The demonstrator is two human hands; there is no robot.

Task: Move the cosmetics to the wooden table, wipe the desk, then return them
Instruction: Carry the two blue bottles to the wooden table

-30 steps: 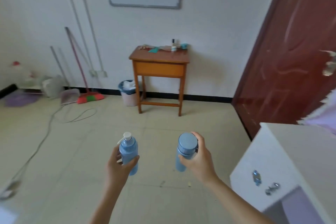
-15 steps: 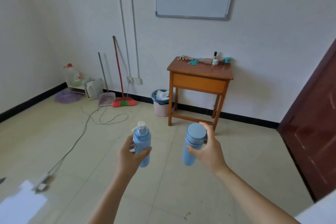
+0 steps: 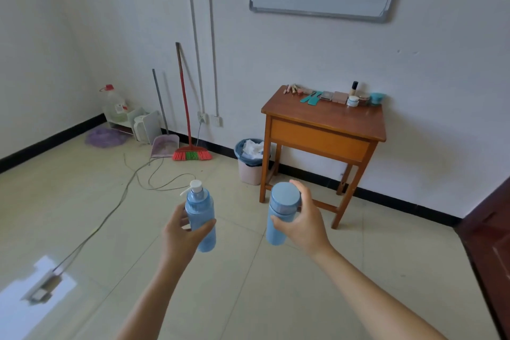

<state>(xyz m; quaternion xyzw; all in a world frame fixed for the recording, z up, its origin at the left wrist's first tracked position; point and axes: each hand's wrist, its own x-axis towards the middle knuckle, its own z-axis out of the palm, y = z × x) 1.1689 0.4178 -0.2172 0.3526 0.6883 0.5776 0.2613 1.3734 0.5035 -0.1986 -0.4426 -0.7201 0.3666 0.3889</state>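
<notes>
Blue bottles in both hands (wooden table ahead)

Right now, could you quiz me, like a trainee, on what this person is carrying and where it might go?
1. True or false: the left hand holds the pump bottle.
2. What does the right hand hold: A a broom, B a capped blue bottle, C nothing?
3. Fill in: small cosmetics lie along the back of the wooden ____.

Key: 1 true; 2 B; 3 table.
</notes>
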